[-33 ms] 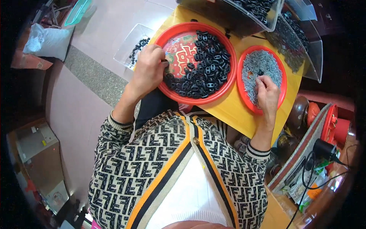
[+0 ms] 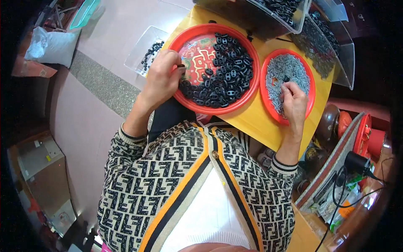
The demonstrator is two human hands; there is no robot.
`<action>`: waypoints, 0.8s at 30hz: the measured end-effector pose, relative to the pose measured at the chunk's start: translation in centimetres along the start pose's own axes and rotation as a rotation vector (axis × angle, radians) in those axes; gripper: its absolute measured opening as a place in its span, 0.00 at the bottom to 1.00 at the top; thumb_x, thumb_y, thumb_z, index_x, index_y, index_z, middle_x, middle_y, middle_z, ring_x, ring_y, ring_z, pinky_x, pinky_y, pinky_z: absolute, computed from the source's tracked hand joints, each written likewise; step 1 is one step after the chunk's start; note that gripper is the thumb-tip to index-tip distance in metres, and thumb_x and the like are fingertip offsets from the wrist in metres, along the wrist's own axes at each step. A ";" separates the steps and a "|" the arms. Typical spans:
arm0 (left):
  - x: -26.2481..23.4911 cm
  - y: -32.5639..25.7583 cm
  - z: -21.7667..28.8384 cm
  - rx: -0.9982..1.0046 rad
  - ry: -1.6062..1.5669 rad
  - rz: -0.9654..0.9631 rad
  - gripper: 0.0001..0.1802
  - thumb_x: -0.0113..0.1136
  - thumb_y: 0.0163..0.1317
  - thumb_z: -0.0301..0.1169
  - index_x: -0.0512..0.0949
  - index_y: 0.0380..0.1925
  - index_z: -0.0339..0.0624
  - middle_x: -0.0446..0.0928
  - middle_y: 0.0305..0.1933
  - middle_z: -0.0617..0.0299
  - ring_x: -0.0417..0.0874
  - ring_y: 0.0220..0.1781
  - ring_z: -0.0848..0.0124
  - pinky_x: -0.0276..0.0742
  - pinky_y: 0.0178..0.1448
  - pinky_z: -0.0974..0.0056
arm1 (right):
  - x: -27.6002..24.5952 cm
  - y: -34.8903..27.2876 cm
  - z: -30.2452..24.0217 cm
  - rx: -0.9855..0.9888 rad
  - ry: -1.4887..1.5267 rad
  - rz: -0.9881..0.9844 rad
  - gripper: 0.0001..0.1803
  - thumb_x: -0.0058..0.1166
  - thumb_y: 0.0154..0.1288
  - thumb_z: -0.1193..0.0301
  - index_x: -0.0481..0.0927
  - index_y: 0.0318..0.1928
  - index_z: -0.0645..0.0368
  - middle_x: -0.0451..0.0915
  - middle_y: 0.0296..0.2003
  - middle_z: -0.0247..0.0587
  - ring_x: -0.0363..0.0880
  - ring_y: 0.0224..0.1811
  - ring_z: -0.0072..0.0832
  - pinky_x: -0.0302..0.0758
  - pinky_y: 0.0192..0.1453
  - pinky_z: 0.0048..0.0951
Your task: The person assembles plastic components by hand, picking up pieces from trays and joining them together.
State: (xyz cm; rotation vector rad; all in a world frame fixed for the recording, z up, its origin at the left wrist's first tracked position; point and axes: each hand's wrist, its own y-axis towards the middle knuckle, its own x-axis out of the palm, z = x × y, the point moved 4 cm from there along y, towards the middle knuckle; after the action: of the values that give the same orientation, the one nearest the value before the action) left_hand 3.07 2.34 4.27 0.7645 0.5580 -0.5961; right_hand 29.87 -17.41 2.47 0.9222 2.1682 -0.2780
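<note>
My left hand (image 2: 161, 77) is closed over the left rim of a round red tray (image 2: 174, 42), pinching a small black plastic piece (image 2: 181, 66). Many oval black two-hole pieces (image 2: 231, 75) cover the tray's right and near side, and its patterned floor shows at the left. To the right, an oval red plate (image 2: 311, 103) is filled with small grey screws (image 2: 285, 65). Above these my right hand (image 2: 294, 101) has thumb and fingers pressed together. A dark bit (image 2: 286, 78) shows at its fingertips, too small to make out.
Both dishes stand on a yellow board (image 2: 258, 128). Left of the tray is a clear box (image 2: 138, 52) with small black parts. Clear bins (image 2: 252, 23) of black parts stand at the back. At right, a cluttered shelf holds a black adapter (image 2: 357, 164) with cables.
Very little differs. The fingers of my left hand have turned slightly with the black piece, which now shows more plainly. My right hand stays over the screws.
</note>
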 end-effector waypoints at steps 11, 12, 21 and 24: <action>1.8 -2.8 0.7 -0.465 -0.848 -0.039 0.06 0.57 0.52 0.19 0.72 0.30 0.35 0.74 0.29 0.66 0.73 0.31 0.81 0.70 0.37 0.76 | -0.8 0.6 1.5 -0.020 0.053 0.033 0.07 0.51 0.52 0.78 0.77 0.34 0.63 0.76 0.23 0.38 0.73 0.25 0.24 0.70 0.31 0.25; 1.8 -3.1 0.6 -0.484 -0.869 -0.022 0.06 0.57 0.52 0.20 0.72 0.31 0.34 0.74 0.30 0.66 0.74 0.32 0.81 0.71 0.38 0.76 | -1.1 0.6 1.0 -0.087 -0.059 0.067 0.07 0.51 0.51 0.79 0.77 0.34 0.63 0.77 0.25 0.42 0.75 0.27 0.29 0.72 0.33 0.28; 1.9 -3.8 1.0 -0.581 -1.155 0.019 0.08 0.56 0.52 0.19 0.72 0.33 0.34 0.75 0.32 0.61 0.76 0.33 0.77 0.74 0.40 0.73 | -2.4 1.5 1.8 -0.228 -0.287 0.232 0.07 0.51 0.51 0.79 0.78 0.32 0.62 0.76 0.29 0.49 0.75 0.33 0.42 0.71 0.38 0.34; 1.8 -4.0 1.2 -0.592 -1.165 0.018 0.08 0.56 0.52 0.19 0.72 0.33 0.34 0.75 0.33 0.61 0.76 0.33 0.76 0.74 0.40 0.73 | -2.3 1.9 1.5 -0.243 -0.287 0.213 0.07 0.51 0.50 0.79 0.78 0.33 0.62 0.76 0.29 0.49 0.75 0.33 0.42 0.72 0.38 0.35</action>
State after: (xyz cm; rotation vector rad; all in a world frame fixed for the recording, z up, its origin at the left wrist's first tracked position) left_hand 1.90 -1.39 1.97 -0.1980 -0.3583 -0.7014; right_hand 33.02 -17.93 3.24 0.9039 1.7797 -0.0368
